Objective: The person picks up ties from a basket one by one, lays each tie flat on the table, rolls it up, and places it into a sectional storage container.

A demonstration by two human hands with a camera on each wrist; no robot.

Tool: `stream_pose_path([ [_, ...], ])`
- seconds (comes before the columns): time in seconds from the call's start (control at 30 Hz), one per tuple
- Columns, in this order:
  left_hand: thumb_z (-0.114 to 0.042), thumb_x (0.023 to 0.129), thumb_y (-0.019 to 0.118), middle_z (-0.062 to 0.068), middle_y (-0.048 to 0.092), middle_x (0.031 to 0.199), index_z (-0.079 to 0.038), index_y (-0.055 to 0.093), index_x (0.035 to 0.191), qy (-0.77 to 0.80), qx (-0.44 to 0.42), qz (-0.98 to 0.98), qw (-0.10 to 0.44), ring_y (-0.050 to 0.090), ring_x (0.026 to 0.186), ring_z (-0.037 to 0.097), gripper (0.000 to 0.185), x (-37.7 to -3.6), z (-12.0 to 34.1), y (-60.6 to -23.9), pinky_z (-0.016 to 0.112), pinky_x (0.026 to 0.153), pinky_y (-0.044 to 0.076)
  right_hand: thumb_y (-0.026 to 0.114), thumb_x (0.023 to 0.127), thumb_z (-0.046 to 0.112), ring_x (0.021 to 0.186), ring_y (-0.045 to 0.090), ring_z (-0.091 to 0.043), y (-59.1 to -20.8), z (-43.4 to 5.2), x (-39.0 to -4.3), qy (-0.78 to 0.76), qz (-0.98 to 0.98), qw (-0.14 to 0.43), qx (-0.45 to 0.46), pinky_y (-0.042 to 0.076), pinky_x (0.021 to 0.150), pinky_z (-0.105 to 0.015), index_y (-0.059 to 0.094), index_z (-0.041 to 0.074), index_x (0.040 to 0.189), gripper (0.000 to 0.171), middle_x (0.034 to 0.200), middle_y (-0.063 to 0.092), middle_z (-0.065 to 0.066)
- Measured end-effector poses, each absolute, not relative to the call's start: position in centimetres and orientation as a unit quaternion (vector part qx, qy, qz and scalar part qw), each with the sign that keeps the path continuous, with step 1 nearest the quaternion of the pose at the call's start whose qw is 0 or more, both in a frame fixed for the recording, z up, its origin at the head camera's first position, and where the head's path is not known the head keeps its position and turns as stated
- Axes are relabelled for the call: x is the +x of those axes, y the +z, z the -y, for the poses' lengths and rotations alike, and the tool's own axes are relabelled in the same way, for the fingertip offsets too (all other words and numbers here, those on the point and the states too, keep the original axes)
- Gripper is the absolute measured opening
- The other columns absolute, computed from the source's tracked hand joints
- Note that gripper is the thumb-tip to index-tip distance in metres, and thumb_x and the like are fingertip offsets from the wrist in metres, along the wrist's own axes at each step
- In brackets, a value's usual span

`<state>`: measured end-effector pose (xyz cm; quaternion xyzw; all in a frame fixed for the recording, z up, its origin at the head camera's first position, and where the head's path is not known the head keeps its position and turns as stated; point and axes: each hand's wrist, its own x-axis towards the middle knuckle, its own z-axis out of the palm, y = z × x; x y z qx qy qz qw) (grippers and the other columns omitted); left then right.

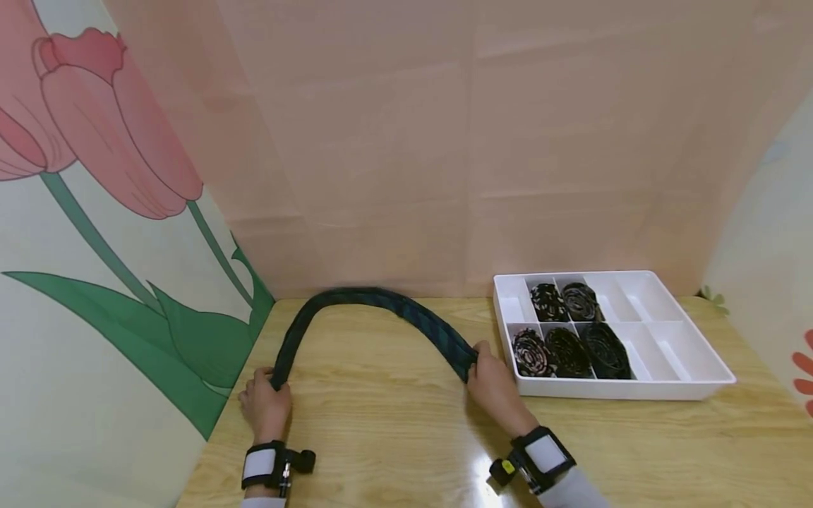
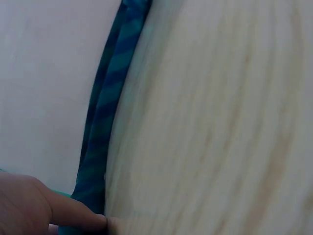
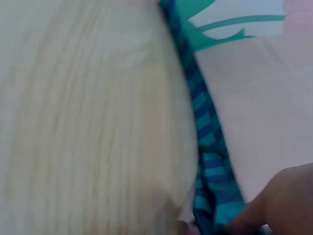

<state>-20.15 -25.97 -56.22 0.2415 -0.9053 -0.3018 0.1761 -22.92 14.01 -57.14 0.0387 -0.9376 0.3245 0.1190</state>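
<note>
A dark green and navy striped necktie (image 1: 381, 299) arches across the table, curving toward the back wall. At its left end my left hand (image 1: 265, 406) pinches the fabric; the left wrist view shows the striped tie (image 2: 110, 103) running up from the thumb and finger. My right hand (image 1: 498, 391) grips the wider right end, close to the tray's left side. In the right wrist view the tie (image 3: 208, 127) looks folded lengthwise, with loose layers near the fingers. The fingertips of both hands are partly hidden.
A white divided tray (image 1: 625, 389) stands at the right on the wooden table (image 1: 381, 437). Several dark rolled pieces of fabric (image 1: 606, 351) sit in its left and middle compartments. A pinkish-brown sheet (image 1: 394, 141) covers the back wall, and a tulip-printed panel (image 1: 127, 353) borders the left.
</note>
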Motion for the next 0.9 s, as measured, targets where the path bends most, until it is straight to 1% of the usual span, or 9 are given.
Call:
stream_pose_path([
  [0.07,-0.005,0.085,0.06,0.03,0.054,0.11,0.002,0.055,0.123,-0.327,0.235,0.899,0.173,0.048,0.103,0.048,0.039,-20.2,25.9,-56.1,0.055,0.086,0.038,0.057,0.086,0.001,0.072,0.066,-0.036,-56.8,-14.6,-21.9,0.34,0.934,0.1,0.048,0.05,0.058,-0.047,0.051,-0.003,0.111,0.026,0.085,0.067,-0.026],
  [0.2,-0.004,0.088,0.057,0.026,0.052,0.106,0.002,0.057,0.124,-0.376,0.22,0.886,0.16,0.052,0.095,0.04,0.036,-20.3,25.7,-55.6,0.046,0.076,0.04,0.059,0.086,0.0,0.076,0.064,-0.03,-56.4,-16.6,-19.7,0.381,0.921,0.035,0.074,0.05,0.063,-0.042,0.056,0.0,0.109,0.024,0.092,0.067,-0.022],
  [0.3,-0.006,0.092,0.055,0.026,0.055,0.109,0.0,0.056,0.126,-0.39,0.211,0.883,0.152,0.053,0.095,0.037,0.035,-20.3,25.6,-55.4,0.04,0.074,0.04,0.061,0.086,0.003,0.081,0.059,-0.022,-56.2,-19.0,-18.3,0.396,0.914,-0.03,0.086,0.048,0.068,-0.034,0.059,0.004,0.109,0.023,0.1,0.064,-0.015],
  [0.37,-0.006,0.093,0.053,0.026,0.058,0.111,-0.001,0.056,0.127,-0.396,0.207,0.882,0.148,0.054,0.097,0.036,0.035,-20.2,25.5,-55.3,0.039,0.075,0.041,0.063,0.085,0.007,0.083,0.057,-0.02,-56.0,-21.0,-17.5,0.392,0.913,-0.065,0.096,0.047,0.069,-0.033,0.061,0.006,0.108,0.023,0.101,0.063,-0.011],
  [0.47,-0.007,0.093,0.052,0.026,0.058,0.114,-0.001,0.057,0.127,-0.404,0.206,0.88,0.143,0.053,0.099,0.036,0.034,-20.1,25.5,-55.2,0.04,0.078,0.041,0.066,0.085,0.012,0.084,0.056,-0.017,-56.0,-24.5,-16.6,0.375,0.917,-0.099,0.096,0.046,0.071,-0.031,0.063,0.008,0.107,0.023,0.101,0.065,-0.008],
  [0.63,-0.008,0.093,0.051,0.028,0.054,0.116,0.001,0.057,0.125,-0.417,0.206,0.873,0.148,0.05,0.103,0.038,0.034,-20.0,25.6,-55.0,0.046,0.085,0.041,0.065,0.087,0.015,0.068,0.055,-0.014,-56.2,-30.4,-15.4,0.38,0.913,-0.141,0.046,0.046,0.058,-0.027,0.063,0.003,0.108,0.024,0.092,0.063,-0.007],
  [0.7,-0.009,0.093,0.051,0.029,0.054,0.121,0.001,0.055,0.126,-0.426,0.209,0.868,0.144,0.051,0.107,0.04,0.035,-20.0,25.6,-54.8,0.05,0.089,0.042,0.064,0.088,0.015,0.065,0.054,-0.012,-56.4,-32.7,-15.2,0.384,0.912,-0.145,0.033,0.045,0.056,-0.026,0.062,0.001,0.108,0.025,0.09,0.062,-0.006],
  [0.83,-0.014,0.094,0.05,0.031,0.049,0.135,0.001,0.048,0.131,-0.444,0.219,0.86,0.12,0.048,0.124,0.044,0.04,-20.0,25.5,-54.4,0.057,0.103,0.038,0.062,0.093,0.02,0.07,0.052,-0.007,-57.0,-37.2,-15.1,0.375,0.915,-0.146,-0.004,0.045,0.06,-0.024,0.061,-0.003,0.111,0.029,0.093,0.062,-0.005],
  [0.9,-0.016,0.094,0.049,0.031,0.046,0.139,0.002,0.046,0.133,-0.449,0.221,0.859,0.11,0.045,0.129,0.045,0.043,-20.0,25.5,-54.3,0.058,0.107,0.036,0.059,0.096,0.023,0.076,0.054,-0.006,-57.3,-39.4,-15.0,0.357,0.925,-0.129,-0.012,0.045,0.064,-0.025,0.06,-0.007,0.114,0.035,0.097,0.065,-0.014],
])
